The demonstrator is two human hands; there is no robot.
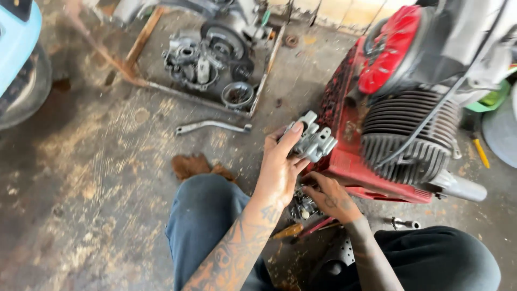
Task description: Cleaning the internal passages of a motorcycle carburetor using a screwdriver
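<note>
My left hand (280, 167) is raised above my knee and grips a small grey cast-metal part (311, 140), thumb on its upper left edge. Just below, my right hand (331, 198) rests low by the floor, its fingers on a second small metal assembly (302, 207) between my legs. A red engine housing (350, 134) with a dark finned cylinder (409, 137) stands immediately to the right of both hands.
A shallow metal tray (258, 89) at the back holds several dark engine parts. A bent grey lever (212, 126) and a brown rag (195, 165) lie on the stained concrete floor. A yellow-handled tool (288, 231) lies between my legs; a light-blue vehicle body (16, 37) sits far left.
</note>
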